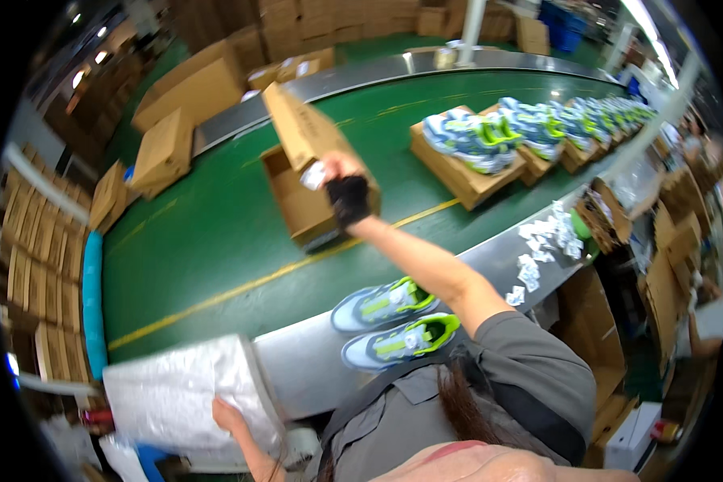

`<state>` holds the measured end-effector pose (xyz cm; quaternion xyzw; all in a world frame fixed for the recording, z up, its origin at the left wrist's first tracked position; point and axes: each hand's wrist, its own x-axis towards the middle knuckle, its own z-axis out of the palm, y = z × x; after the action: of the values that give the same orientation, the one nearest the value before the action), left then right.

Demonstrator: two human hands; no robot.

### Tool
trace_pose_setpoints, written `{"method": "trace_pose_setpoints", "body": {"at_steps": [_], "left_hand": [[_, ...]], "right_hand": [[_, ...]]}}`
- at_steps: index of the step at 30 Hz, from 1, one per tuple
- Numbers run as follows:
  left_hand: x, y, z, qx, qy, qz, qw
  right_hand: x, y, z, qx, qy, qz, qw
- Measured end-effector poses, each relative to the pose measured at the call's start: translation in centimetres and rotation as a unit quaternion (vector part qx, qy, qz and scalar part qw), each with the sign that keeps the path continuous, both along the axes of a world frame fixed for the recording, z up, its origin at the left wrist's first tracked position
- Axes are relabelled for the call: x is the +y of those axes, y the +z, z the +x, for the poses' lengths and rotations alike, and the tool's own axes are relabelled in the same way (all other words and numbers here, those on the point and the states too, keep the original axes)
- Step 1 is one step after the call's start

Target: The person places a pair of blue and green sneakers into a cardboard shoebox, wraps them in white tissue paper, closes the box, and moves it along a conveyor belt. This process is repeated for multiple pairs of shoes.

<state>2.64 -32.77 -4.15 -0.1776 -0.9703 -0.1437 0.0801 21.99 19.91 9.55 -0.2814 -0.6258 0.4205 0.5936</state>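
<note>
One open cardboard box (291,193) just beneath the gloved right hand (345,185), a small white packet (313,176) in its grasp

Head view: wide fisheye, worn on your head, left of a pair. Looks steeply down and forward past your grey shirt (402,422), very near, to an open brown box (289,193) at mid-frame on the green conveyor belt (209,241), stacked cartons (297,28) far behind. Straight edges bow toward the rim; the far right seems too blurred to judge.
</note>
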Motion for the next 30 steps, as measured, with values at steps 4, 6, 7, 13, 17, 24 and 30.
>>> {"method": "trace_pose_setpoints", "body": {"at_steps": [4, 6, 7, 13, 17, 24, 30], "left_hand": [[-2.9, 0.0, -0.2, 0.033, 0.007, 0.11, 0.993], [-2.1, 1.8, 1.8, 0.024, 0.042, 0.135, 0.99], [-2.2, 1.6, 2.3, 0.015, 0.055, 0.152, 0.987], [-4.2, 0.5, 3.4, -0.043, 0.095, 0.155, 0.982], [-4.7, -2.1, 2.4, -0.041, 0.064, 0.152, 0.985], [-4.1, 1.9, -0.9, 0.056, 0.19, 0.301, 0.933], [7.0, 9.6, 0.1, 0.025, -0.077, 0.417, 0.905]], "right_hand": [[3.5, 2.6, 1.6, 0.06, -0.106, 0.076, 0.99], [5.2, 0.0, 4.0, 0.024, -0.094, -0.02, 0.995], [5.3, -1.5, 4.9, -0.079, -0.11, 0.002, 0.991], [1.4, -5.4, 5.3, -0.581, 0.007, 0.089, 0.809], [6.0, -9.1, 2.3, -0.652, 0.055, 0.184, 0.734], [1.3, -4.1, 4.5, -0.617, 0.107, 0.115, 0.771], [-5.8, -4.2, 14.3, -0.188, 0.151, -0.306, 0.921]]}}
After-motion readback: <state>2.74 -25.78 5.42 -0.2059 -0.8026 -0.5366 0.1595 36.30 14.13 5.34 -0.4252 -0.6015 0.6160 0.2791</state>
